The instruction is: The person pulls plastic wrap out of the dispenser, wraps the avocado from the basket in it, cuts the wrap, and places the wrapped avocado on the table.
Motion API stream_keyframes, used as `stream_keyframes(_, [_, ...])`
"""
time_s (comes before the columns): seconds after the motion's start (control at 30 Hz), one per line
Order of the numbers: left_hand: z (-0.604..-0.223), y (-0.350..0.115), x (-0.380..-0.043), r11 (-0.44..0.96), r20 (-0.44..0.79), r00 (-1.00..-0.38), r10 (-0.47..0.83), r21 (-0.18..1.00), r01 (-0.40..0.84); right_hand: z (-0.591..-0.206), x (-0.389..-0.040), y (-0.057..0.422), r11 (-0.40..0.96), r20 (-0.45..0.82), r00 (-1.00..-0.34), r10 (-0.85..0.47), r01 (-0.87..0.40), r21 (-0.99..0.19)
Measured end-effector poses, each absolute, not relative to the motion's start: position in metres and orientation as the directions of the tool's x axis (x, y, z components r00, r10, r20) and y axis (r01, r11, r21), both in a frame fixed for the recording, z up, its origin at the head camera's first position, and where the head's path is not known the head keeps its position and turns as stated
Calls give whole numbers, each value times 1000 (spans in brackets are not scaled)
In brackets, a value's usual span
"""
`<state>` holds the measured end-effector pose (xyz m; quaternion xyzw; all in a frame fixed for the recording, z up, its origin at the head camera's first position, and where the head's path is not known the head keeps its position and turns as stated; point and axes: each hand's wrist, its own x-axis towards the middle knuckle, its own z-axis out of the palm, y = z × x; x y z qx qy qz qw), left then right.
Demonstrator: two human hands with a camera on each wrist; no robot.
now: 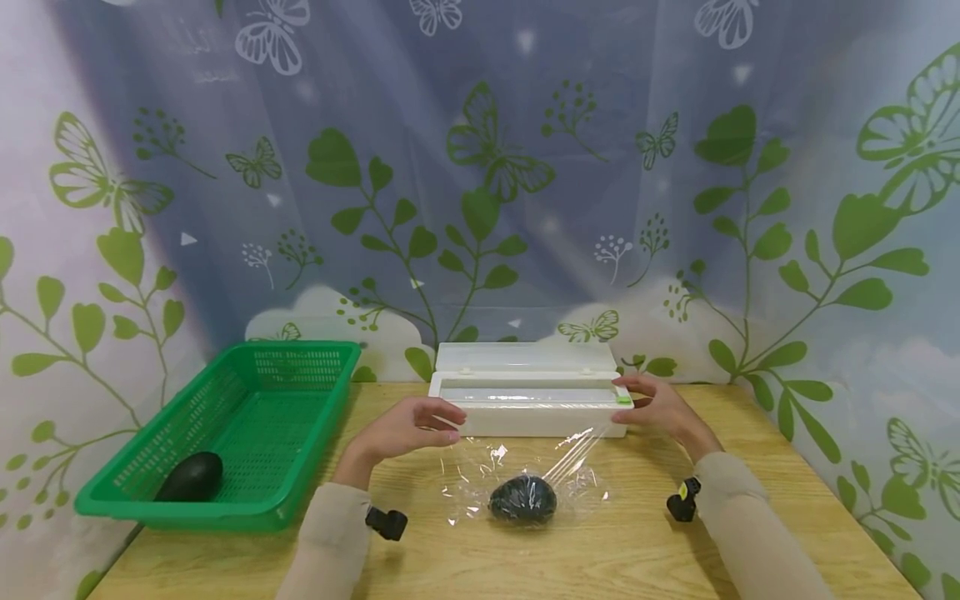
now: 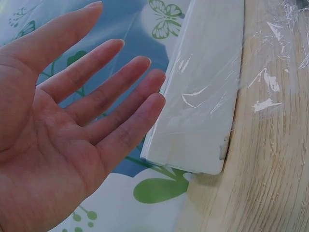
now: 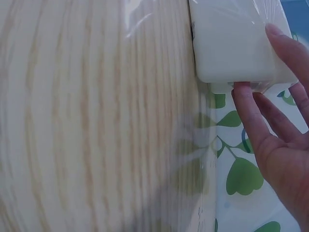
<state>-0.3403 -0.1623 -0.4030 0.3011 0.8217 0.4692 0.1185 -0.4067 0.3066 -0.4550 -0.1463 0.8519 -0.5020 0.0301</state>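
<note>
A white cling film dispenser (image 1: pixel 528 419) stands on the table with its lid (image 1: pixel 525 358) raised. Clear cling film (image 1: pixel 468 467) runs from its front onto the table, partly bunched into creases. The film covers a dark, avocado-shaped fruit (image 1: pixel 522 500) in front of the box. My right hand (image 1: pixel 660 408) grips the dispenser's right end, its fingers by the small green slider (image 1: pixel 623 400). At the left end hovers my left hand (image 1: pixel 408 429), holding nothing. Its fingers are spread and slightly bent beside the box in the left wrist view.
A green plastic basket (image 1: pixel 296 475) stands on the left of the wooden table (image 1: pixel 622 550), with another dark fruit (image 1: pixel 192 477) inside. Behind the table hangs a curtain (image 1: pixel 420 250) printed with leaves and butterflies.
</note>
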Motion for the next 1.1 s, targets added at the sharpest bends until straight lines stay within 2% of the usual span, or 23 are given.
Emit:
stream_keyframes(0.57, [-403,-163,-340,390,97,-787,610,827,404,-461,-407,309,422,117,-958,-263,-223,-879])
stream_keyframes(0.8, [-403,-163,-340,389,95,-787,610,829,402,-461,-408,308,421,78,-967,-241,-177,-889])
stream_keyframes(1.1, [-403,-164,-343,371,114,-776,621,829,418,-455,-410,309,399,62,-959,-277,-174,-900])
